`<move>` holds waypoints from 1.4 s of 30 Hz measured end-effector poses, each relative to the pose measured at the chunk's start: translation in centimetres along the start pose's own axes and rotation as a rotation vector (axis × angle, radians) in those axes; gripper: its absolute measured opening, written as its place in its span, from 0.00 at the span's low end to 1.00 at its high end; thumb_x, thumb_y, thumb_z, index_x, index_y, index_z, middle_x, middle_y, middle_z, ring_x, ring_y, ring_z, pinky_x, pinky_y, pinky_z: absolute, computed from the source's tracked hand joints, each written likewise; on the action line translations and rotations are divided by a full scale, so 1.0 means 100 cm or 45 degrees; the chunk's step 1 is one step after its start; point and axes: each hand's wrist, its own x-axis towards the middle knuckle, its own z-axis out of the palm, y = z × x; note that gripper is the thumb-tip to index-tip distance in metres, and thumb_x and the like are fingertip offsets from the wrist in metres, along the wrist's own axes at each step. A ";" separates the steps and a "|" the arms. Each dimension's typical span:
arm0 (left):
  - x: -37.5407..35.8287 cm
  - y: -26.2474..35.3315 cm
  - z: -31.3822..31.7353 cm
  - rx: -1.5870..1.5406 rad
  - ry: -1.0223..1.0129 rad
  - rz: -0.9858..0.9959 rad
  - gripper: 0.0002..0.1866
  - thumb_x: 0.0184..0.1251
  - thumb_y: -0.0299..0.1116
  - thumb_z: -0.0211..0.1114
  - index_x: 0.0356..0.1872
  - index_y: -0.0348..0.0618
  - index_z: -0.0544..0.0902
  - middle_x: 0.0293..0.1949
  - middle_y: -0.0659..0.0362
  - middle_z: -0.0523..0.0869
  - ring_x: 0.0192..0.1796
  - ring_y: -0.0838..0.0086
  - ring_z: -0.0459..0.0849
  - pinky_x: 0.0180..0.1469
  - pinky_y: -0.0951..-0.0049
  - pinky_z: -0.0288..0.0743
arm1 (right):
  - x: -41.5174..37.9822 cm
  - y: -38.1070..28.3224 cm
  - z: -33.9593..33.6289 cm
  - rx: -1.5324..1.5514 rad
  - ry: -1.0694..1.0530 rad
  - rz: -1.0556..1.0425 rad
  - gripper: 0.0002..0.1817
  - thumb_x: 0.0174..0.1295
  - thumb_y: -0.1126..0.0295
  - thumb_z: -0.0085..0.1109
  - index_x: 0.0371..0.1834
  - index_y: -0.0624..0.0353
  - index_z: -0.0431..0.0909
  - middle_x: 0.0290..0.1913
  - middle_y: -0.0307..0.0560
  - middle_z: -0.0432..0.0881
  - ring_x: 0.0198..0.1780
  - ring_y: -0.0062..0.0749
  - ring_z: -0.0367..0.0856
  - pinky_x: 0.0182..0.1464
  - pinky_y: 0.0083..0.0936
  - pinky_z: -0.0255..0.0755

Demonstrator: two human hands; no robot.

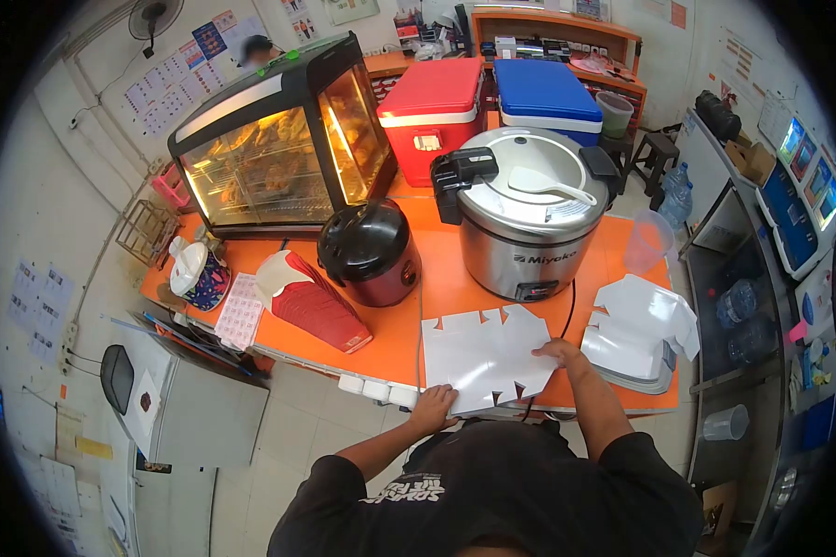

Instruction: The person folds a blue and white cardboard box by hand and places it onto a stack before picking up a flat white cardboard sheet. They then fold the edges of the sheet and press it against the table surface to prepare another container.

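Observation:
A flat white carton blank (483,357) with notched edges lies in front of me on the orange table. My left hand (434,409) is closed on its near left corner, fingertips at the edge. At the right edge my right hand (559,351) pinches the same blank, thumb on top. Just behind it stands a large silver rice cooker (525,232) with a white rice paddle (553,187) on its lid. To the right, more white carton blanks (636,325) rest on a grey lid or tray (636,379).
Left of the blank are red paper packaging (316,302), a smaller dark cooker (372,255) and a patterned tub (201,277). A lit glass food warmer (269,158), a red cooler (430,107) and a blue cooler (548,93) stand behind. A clear plastic jug (648,241) is at right.

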 end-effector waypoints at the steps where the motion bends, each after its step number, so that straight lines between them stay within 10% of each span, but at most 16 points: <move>1: 0.002 0.001 0.006 0.025 0.005 0.017 0.34 0.47 0.44 0.72 0.54 0.40 0.70 0.52 0.50 0.73 0.56 0.56 0.73 0.60 0.59 0.66 | -0.002 -0.001 0.001 -0.011 -0.001 -0.020 0.31 0.51 0.65 0.71 0.59 0.61 0.72 0.50 0.48 0.81 0.47 0.39 0.82 0.50 0.42 0.75; 8: 0.023 0.015 0.018 0.002 -0.381 -0.232 0.35 0.45 0.42 0.73 0.53 0.37 0.70 0.51 0.49 0.74 0.56 0.57 0.73 0.58 0.60 0.68 | -0.035 -0.017 0.009 -0.225 0.178 -0.029 0.30 0.49 0.63 0.72 0.56 0.64 0.74 0.50 0.51 0.81 0.48 0.44 0.81 0.47 0.42 0.76; 13: 0.022 0.015 0.029 0.111 0.084 0.016 0.36 0.41 0.39 0.73 0.53 0.35 0.69 0.46 0.49 0.74 0.52 0.59 0.75 0.52 0.63 0.74 | 0.025 0.016 0.000 -0.101 0.052 -0.147 0.31 0.48 0.62 0.72 0.55 0.64 0.75 0.50 0.52 0.81 0.48 0.45 0.81 0.46 0.44 0.76; 20: 0.027 0.010 0.050 0.098 -0.003 0.027 0.25 0.52 0.32 0.62 0.52 0.32 0.70 0.44 0.47 0.76 0.50 0.56 0.77 0.48 0.61 0.77 | 0.013 0.008 0.001 -0.242 0.132 -0.086 0.33 0.47 0.58 0.73 0.55 0.63 0.77 0.51 0.55 0.80 0.50 0.47 0.81 0.50 0.42 0.76; 27: 0.055 -0.010 0.015 0.042 -0.380 0.166 0.13 0.57 0.30 0.57 0.41 0.33 0.76 0.35 0.46 0.80 0.39 0.52 0.82 0.41 0.55 0.77 | 0.007 0.003 0.006 -0.545 0.241 -0.181 0.37 0.45 0.55 0.73 0.53 0.72 0.74 0.51 0.58 0.80 0.47 0.46 0.83 0.45 0.42 0.79; 36: 0.094 -0.037 -0.004 -0.275 -0.735 0.120 0.12 0.53 0.38 0.61 0.26 0.39 0.83 0.26 0.43 0.83 0.34 0.48 0.82 0.41 0.54 0.76 | -0.043 -0.007 0.028 -1.318 0.466 -0.306 0.41 0.50 0.44 0.66 0.52 0.74 0.74 0.54 0.66 0.76 0.57 0.53 0.75 0.61 0.36 0.68; 38: 0.097 -0.048 0.005 -0.265 -0.706 0.141 0.13 0.53 0.40 0.63 0.28 0.39 0.84 0.27 0.44 0.83 0.35 0.49 0.83 0.41 0.55 0.76 | -0.075 -0.007 0.052 -1.322 0.984 -0.701 0.39 0.49 0.43 0.67 0.52 0.71 0.75 0.55 0.63 0.76 0.57 0.52 0.74 0.62 0.37 0.65; 42: 0.103 -0.053 0.002 -0.383 -0.814 -0.002 0.17 0.50 0.44 0.68 0.34 0.42 0.86 0.30 0.44 0.85 0.36 0.52 0.84 0.42 0.59 0.77 | -0.086 0.014 0.104 -0.995 0.038 -1.307 0.37 0.46 0.47 0.71 0.53 0.64 0.75 0.53 0.57 0.77 0.57 0.50 0.72 0.62 0.38 0.65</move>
